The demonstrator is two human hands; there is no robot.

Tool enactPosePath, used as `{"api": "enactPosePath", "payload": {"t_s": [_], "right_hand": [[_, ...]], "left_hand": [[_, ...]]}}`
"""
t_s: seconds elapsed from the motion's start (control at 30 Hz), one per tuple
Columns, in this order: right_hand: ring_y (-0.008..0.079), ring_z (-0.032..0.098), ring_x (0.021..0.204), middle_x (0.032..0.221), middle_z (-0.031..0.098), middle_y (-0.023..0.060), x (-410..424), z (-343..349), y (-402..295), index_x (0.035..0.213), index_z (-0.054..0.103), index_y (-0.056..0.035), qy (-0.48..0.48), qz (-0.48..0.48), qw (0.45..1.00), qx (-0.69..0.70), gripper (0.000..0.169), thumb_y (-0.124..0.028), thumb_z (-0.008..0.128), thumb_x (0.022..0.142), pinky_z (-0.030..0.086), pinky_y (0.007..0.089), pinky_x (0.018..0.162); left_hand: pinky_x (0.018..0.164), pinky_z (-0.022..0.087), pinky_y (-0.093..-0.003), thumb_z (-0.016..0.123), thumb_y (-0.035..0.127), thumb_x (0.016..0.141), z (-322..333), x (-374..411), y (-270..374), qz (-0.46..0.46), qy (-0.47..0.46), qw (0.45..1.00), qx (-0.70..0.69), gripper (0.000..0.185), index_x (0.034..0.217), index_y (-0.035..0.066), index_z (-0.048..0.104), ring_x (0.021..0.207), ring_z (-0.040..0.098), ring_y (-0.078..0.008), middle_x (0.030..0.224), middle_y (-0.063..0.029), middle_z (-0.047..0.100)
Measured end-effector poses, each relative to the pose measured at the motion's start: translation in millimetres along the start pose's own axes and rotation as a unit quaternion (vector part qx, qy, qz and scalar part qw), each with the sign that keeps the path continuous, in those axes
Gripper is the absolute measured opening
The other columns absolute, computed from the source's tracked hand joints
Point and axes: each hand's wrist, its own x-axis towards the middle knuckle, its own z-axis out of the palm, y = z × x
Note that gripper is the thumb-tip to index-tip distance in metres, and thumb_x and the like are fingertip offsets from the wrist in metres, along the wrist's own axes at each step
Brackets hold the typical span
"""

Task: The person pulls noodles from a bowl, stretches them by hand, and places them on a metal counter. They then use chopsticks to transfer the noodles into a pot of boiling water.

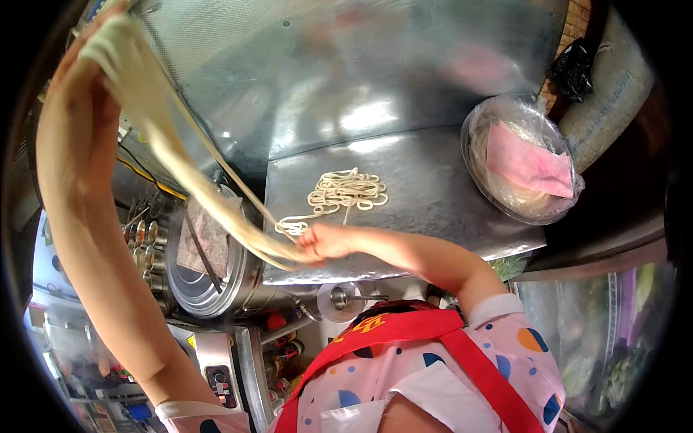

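Long pale noodle dough strands [189,173], blurred by motion, stretch between my two hands. My left hand [89,70] is raised at the upper left, with the looped strands over it; its fingers are partly hidden. Low over the front part of the steel worktop, my right hand [327,242] grips the other end of the bundle. A heap of coiled noodle dough [347,189] lies on the worktop [433,184] beyond my right hand. A smaller coil [292,226] lies just left of that hand, and a thin strand runs up from near it towards my left hand.
At the right stands a round, plastic-covered container [471,162] with a pink cloth [528,159] on top. Left of the worktop, a large lidded metal pot [206,308] bears a cloth [203,238] and a dark rod [201,251]. Several metal canisters [151,257] stand beyond it.
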Motion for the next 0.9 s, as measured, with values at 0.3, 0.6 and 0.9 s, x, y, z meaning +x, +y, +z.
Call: {"api": "enactPosePath", "payload": {"t_s": [0.3, 0.6, 0.9], "right_hand": [[0.0239, 0.047, 0.049, 0.055, 0.048, 0.0140, -305, -61, -64, 0.062, 0.048, -0.0013, 0.286, 0.190, 0.882, -0.323, 0.020, -0.018, 0.052, 0.072, 0.036, 0.0332, 0.047], [0.0329, 0.054, 0.064, 0.066, 0.056, 0.0157, -404, -34, 38, 0.066, 0.058, -0.0041, 0.249, 0.477, 0.705, -0.461, 0.018, -0.021, 0.051, 0.065, 0.043, 0.0419, 0.059], [0.0341, 0.053, 0.061, 0.065, 0.055, 0.0164, -409, -18, -8, 0.065, 0.055, -0.0045, 0.272, 0.453, 0.727, -0.438, 0.016, -0.019, 0.049, 0.068, 0.042, 0.0429, 0.058]], "left_hand": [[0.068, 0.042, -0.0230, 0.052, 0.001, 0.071, 89, -138, -98, -0.272, 0.038, 0.950, -0.148, 0.017, 0.086, 0.010, 0.054, 0.077, 0.050, -0.0085, 0.086, 0.0001, 0.053], [0.064, 0.044, -0.0331, 0.051, 0.000, 0.064, 309, -278, -224, -0.196, -0.204, 0.955, 0.085, 0.026, 0.089, 0.006, 0.054, 0.075, 0.054, -0.0266, 0.087, -0.0100, 0.054], [0.064, 0.043, -0.0376, 0.050, -0.002, 0.063, 347, -219, -249, -0.018, -0.294, 0.926, 0.235, 0.017, 0.076, 0.007, 0.054, 0.078, 0.051, -0.0291, 0.080, -0.0107, 0.048]]}}
